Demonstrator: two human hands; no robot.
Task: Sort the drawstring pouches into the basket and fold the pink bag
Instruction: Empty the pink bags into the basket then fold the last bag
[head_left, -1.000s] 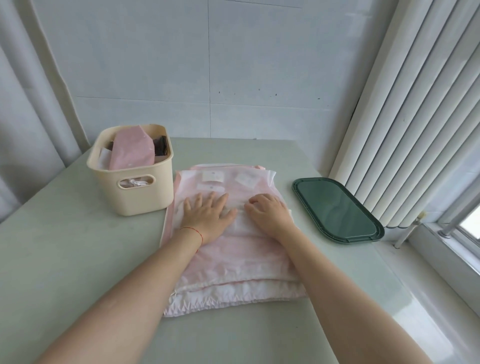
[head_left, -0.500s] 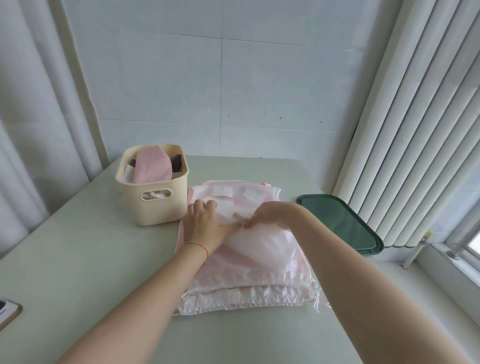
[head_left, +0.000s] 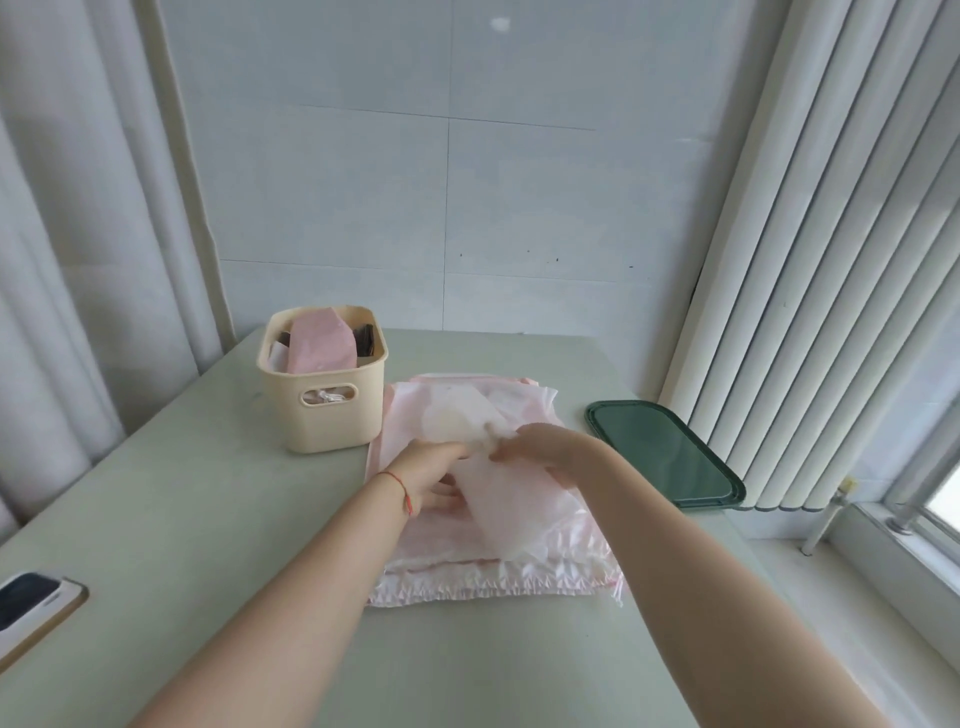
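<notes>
I see both hands meet over the pink bag (head_left: 483, 499) — the left hand (head_left: 431, 467) and right hand (head_left: 540, 449) each pinch a translucent white sheet (head_left: 493, 488), lifted off the folded pile. Left of the grip stands the basket (head_left: 332, 410), a pink pouch (head_left: 319, 348) inside; right of it lies a green lid (head_left: 660, 452).
</notes>
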